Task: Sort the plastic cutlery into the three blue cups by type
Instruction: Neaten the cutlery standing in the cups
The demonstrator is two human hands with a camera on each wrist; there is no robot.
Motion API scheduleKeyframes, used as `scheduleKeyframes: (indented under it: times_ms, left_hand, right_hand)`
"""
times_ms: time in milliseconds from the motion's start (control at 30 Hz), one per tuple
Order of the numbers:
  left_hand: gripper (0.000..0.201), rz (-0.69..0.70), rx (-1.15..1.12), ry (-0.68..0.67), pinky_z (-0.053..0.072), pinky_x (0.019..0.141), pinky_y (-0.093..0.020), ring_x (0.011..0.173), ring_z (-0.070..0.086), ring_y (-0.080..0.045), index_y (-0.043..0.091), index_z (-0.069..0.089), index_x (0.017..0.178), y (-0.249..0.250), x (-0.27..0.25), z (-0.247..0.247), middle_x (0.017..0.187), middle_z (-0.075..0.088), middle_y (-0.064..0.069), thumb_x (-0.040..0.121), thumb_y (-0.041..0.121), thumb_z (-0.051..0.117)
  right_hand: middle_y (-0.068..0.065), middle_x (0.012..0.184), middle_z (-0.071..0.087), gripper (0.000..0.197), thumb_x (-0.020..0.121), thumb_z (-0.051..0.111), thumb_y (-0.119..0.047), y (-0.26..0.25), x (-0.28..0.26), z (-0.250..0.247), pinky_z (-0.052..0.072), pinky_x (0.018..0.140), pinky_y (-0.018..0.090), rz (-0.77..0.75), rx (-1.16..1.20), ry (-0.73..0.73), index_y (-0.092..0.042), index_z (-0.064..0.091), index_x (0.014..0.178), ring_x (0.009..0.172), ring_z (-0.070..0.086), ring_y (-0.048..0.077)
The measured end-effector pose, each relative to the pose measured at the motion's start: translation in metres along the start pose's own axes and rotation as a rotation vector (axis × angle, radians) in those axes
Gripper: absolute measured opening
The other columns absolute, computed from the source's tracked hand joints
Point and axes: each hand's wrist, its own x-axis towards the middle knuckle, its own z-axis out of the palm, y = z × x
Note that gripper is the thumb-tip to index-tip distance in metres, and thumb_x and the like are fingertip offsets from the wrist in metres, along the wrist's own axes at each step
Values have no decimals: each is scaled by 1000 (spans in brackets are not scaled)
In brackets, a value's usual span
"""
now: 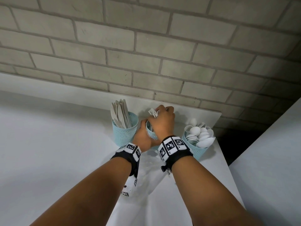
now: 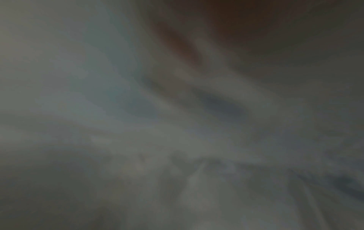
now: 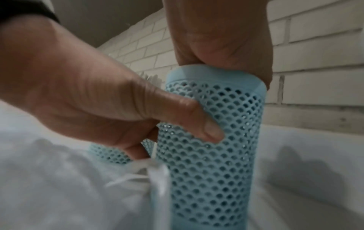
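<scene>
Three perforated blue cups stand in a row near the brick wall. The left cup (image 1: 124,132) holds white knives (image 1: 120,113), and the right cup (image 1: 195,149) is full of white spoons (image 1: 200,134). My left hand (image 1: 142,132) grips the middle cup (image 1: 150,135) around its side, with the thumb (image 3: 199,124) pressed on the mesh of that cup (image 3: 212,147). Directly over the middle cup's mouth, my right hand (image 1: 162,119) grips a bundle of white forks (image 1: 152,112), and its palm (image 3: 220,40) sits on the rim. The left wrist view is only blur.
The cups stand on a white table (image 1: 48,144) that ends at the brick wall (image 1: 146,54). The table's right edge (image 1: 223,157) runs close to the spoon cup, with a dark gap beyond it. Blurred white cutlery pieces (image 3: 155,177) show below my left hand.
</scene>
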Motion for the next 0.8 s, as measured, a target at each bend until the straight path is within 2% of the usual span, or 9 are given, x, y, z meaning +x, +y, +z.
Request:
scheduleKeyframes:
  times_ms: [67,167,200,333,400,500,567,667,800]
  left_hand:
    - [99,-1,3,3,43,98,-31,113,53,-19,8,27,135,1,-1,-1,123,51,-6,57,13,88]
    - [100,-13,-5,13,40,92,-22,108,51,-14,9,27,136,-1,-1,0,114,47,3,57,11,88]
    - [100,-11,0,14,39,92,-21,109,52,-15,9,26,136,0,-1,0,114,46,3,57,10,87]
    - [100,-2,9,-6,40,91,-21,110,53,-16,9,25,137,2,-3,-1,115,46,3,58,10,86]
    - [99,5,14,-11,43,91,-23,110,55,-18,9,25,136,3,-3,-2,117,49,0,58,10,85]
    - [98,7,20,-1,41,90,-21,107,52,-13,7,25,136,7,-4,-3,116,45,2,59,7,84]
    - [97,9,18,-9,39,89,-20,107,50,-13,6,25,136,8,-5,-3,116,44,2,59,5,84]
    - [98,-5,8,-29,40,86,-20,107,53,-16,8,24,136,8,-5,-3,112,46,2,59,4,84]
    - [101,-40,14,-30,42,89,-24,107,52,-18,7,23,137,8,-4,-2,112,46,1,58,4,85]
  right_hand:
    - [14,113,48,28,75,65,-15,4,0,0,45,84,32,-33,119,37,-7,62,102,97,52,31]
    - [14,108,51,21,72,66,-3,8,-1,-9,42,72,11,-56,410,222,-5,63,93,84,54,19]
    - [14,109,51,23,72,65,0,9,-1,-13,42,71,9,-73,471,260,-5,63,95,83,52,15]
    - [3,121,52,59,78,65,-9,16,-6,-17,43,86,22,-87,532,189,-21,45,131,102,51,13]
    - [1,127,52,68,80,67,-19,21,-9,-14,42,94,29,-136,442,168,-27,35,140,115,46,17]
    - [6,143,42,69,82,65,-36,22,-6,-11,34,104,36,-211,191,159,-26,34,143,129,35,25]
    - [6,147,37,59,86,61,-37,21,-3,-10,34,104,35,-211,78,29,-27,41,140,132,33,26]
    - [9,140,44,46,88,59,-27,24,1,-10,38,99,30,-167,107,-1,-21,51,133,127,42,26]
    - [8,136,49,49,88,62,-27,21,0,-23,33,100,25,-216,149,-63,-18,49,135,127,41,23]
